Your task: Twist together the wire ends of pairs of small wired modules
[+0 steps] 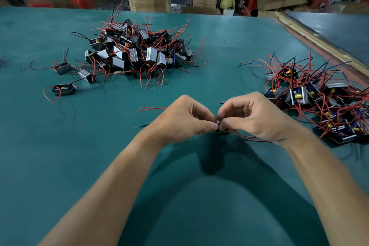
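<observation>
Both hands meet mid-worktop: left hand and right hand pinch small black wired modules between fingertips, close together so wire ends overlap for twisting. Big loose pile of modules behind; tangled pile beside the right hand, likely done.

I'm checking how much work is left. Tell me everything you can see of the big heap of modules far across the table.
The heap is a loose mound of small boxy modules: black cases with shiny silver-grey sides, some showing a yellow part, tilted at all angles. Red wires, a few black, one blue, stick out every way. It lies on the green table, far side, left of centre. Three stray modules lie on its left. Neither the left hand nor the right hand touches it.
</observation>
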